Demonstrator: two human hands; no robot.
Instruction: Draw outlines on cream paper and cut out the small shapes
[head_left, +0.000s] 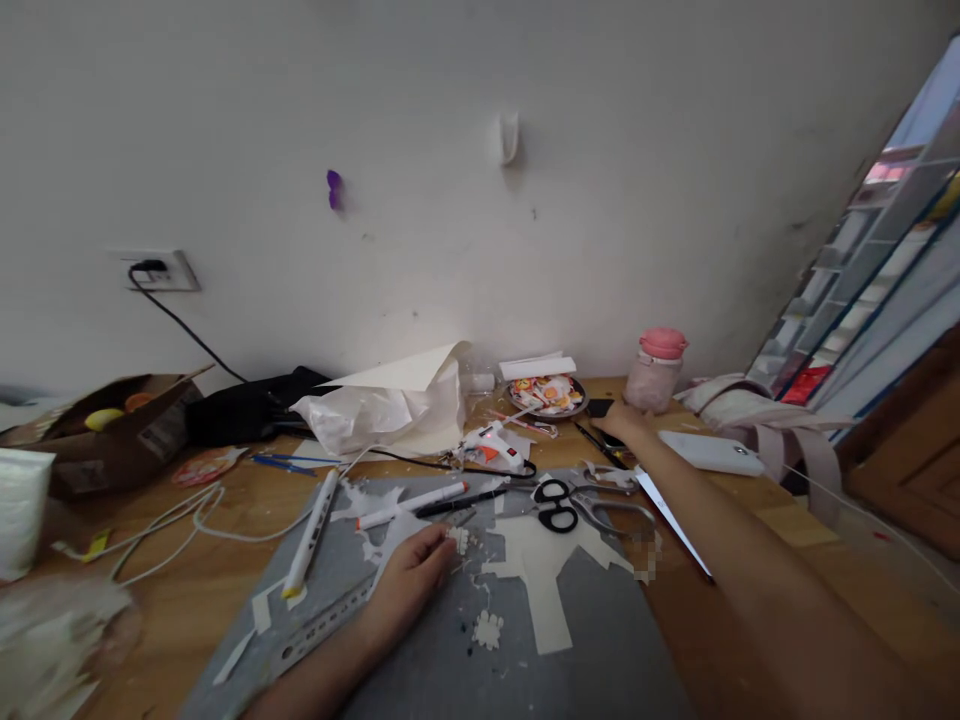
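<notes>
My left hand (414, 572) rests over the grey cutting mat (600, 650), fingers curled and closed on a small white scalloped paper cutout (462, 540). A similar cutout (488, 630) lies on the mat nearby. Stretched to the back right, my right hand (628, 426) is at a dark flat object (599, 407); its fingertips are too unclear to read. Black-handled scissors (556, 507) and grey-handled scissors (611, 512) lie by a large white paper piece (546, 580). Behind them sits a white glue gun (495, 446).
A metal ruler (322, 630), a white marker (311, 535) and paper scraps cover the mat's left side. At the back stand a bowl of wrapped packets (547, 396) and a pink-lidded bottle (656, 372). White cable (202, 510) loops on the left, near a cardboard box (112, 450).
</notes>
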